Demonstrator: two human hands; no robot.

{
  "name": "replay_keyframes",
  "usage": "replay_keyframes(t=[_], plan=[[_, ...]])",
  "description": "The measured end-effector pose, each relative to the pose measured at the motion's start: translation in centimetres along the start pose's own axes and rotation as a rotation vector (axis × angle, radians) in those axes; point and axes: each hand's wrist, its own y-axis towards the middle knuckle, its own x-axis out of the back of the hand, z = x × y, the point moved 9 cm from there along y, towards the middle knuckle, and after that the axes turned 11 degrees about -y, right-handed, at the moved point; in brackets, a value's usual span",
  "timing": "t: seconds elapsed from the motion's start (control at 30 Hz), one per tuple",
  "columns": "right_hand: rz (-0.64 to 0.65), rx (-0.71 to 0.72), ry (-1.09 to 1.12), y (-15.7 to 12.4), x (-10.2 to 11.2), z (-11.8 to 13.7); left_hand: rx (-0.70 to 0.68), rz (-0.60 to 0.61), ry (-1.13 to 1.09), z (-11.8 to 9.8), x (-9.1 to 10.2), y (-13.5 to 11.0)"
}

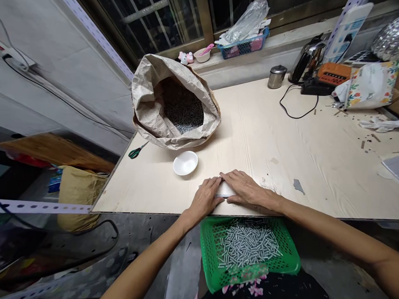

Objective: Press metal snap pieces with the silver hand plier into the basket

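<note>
1. Both hands meet at the near edge of the tabletop, over a flat pale piece lying there; the clock directions below are read from this piece, with 12 o'clock toward the window.
2. The left hand covers its 9 o'clock end, fingers on top and thumb pointing inward at the near side. Whether its grip is clenched on the piece or only pressing, I cannot tell.
3. The right hand lies at the 3 o'clock end, fingers slanting across toward 10 o'clock, their tips close to the left hand's. How firm this grip is, I cannot tell either.
4. At 5 o'clock, below the tabletop's edge, a green basket holds a heap of small silvery metal pieces.
5. A white bowl sits at 10 o'clock, with dark-handled scissors farther out that way.
6. At 11 o'clock stands a large open sack, dark small pieces inside, some silvery ones at their near side.
7. A torn grey scrap lies at 3 o'clock.
8. Far off toward 1 o'clock are a lidded metal canister and a kettle.
</note>
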Motion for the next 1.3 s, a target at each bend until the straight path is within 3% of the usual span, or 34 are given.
replay_keyframes(t=[0.13,0.33,0.57,0.73,0.9,0.97,1.13,1.3], plan=[[0.076,-0.067,-0.022,-0.4,0.4,-0.8,-0.016,0.146,0.105,0.2,-0.3,2.3],[0.073,-0.101,-0.028,-0.6,0.1,-0.9,-0.085,0.198,0.025,-0.4,-0.9,3.0],[0.065,-0.085,-0.08,-0.5,-2.3,-0.2,-0.042,0.081,-0.003,0.0,-1.3,2.2],[-0.008,-0.128,-0.156,-0.9,-0.7,-1.2,-0.034,-0.175,0.1,-1.2,-2.0,0.1],[0.16,-0.036,-0.119,-1.0,-0.6,-2.5,-0.058,-0.322,0.102,-2.9,-3.5,-2.4],[0.162,-0.04,-0.097,-0.8,-0.7,-3.2,-0.056,-0.343,0.069,-3.1,-3.6,-2.9],[0.009,-0.188,-0.088,0.5,-0.9,-5.2,-0.08,-0.293,0.01,-3.8,-4.3,-3.1],[0.019,-0.167,-0.153,1.3,-1.0,-4.6,-0.063,-0.304,0.018,-4.2,-4.5,-3.6]])
